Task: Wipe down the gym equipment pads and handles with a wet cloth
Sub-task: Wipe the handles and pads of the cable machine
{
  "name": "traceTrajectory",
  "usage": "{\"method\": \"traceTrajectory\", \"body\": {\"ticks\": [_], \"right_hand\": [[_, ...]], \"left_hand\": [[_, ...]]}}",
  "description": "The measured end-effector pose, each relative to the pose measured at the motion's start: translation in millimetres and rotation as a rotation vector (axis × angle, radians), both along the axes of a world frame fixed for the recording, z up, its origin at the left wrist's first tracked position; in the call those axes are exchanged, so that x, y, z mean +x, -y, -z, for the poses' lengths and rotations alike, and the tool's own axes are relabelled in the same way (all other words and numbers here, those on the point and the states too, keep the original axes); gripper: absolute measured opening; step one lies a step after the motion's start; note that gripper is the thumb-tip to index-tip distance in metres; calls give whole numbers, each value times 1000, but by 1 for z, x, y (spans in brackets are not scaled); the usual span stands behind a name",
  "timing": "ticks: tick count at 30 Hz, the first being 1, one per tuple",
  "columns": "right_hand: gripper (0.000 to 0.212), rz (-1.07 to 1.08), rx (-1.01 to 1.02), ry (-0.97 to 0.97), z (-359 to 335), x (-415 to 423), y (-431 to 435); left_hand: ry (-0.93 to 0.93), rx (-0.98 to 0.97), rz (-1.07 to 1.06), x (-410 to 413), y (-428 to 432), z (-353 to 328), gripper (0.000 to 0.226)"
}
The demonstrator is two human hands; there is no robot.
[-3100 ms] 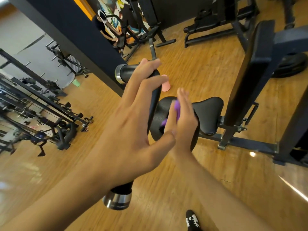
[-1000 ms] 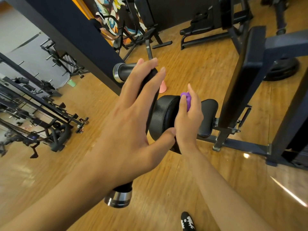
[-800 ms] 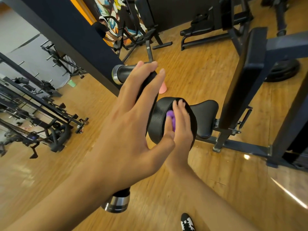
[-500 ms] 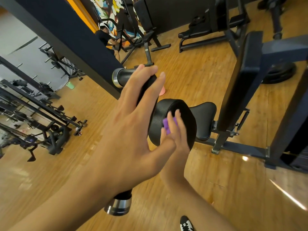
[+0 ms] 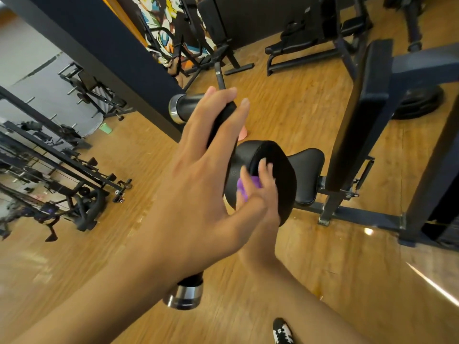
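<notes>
A wooden floor [image 5: 285, 108] is carrying a black machine frame [image 5: 360, 216]. A pink cone [image 5: 243, 134] and a green cup [image 5: 105, 128] are standing on it, well apart.
</notes>
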State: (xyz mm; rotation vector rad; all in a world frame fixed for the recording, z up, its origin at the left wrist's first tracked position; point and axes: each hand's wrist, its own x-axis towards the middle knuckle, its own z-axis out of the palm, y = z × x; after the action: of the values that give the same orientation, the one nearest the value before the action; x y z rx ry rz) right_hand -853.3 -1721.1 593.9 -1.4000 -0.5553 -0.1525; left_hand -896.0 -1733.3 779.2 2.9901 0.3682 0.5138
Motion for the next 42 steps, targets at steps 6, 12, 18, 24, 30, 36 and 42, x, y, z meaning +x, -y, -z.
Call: {"method": "traceTrajectory", "body": {"ticks": [6,12,18,24,30,36,42], "right_hand": [[37,130,-13,-175,-37,59,-26],[44,69,-5,-18,-3,20,-13],[31,125,54,-174,-16,70,-22],[32,90,-4,-591,64,77,-8],[31,5,75,-206,-1,78,-14],[30,59,25,-451,55,94,-10],[28,35,72,-204,-3,87,-10]], "left_hand": [[-18,10,4,1,-6,0,87],[-6,-13,-2,-1,-1,-1,83],[-41,12,15,-7,0,-2,81],[-52,-1,15,-11,-1,-4,80],[-42,-12,19,-13,0,-4,79],[-49,-25,9,-15,0,-4,79],[-31,-17,7,-10,2,-4,79]]}}
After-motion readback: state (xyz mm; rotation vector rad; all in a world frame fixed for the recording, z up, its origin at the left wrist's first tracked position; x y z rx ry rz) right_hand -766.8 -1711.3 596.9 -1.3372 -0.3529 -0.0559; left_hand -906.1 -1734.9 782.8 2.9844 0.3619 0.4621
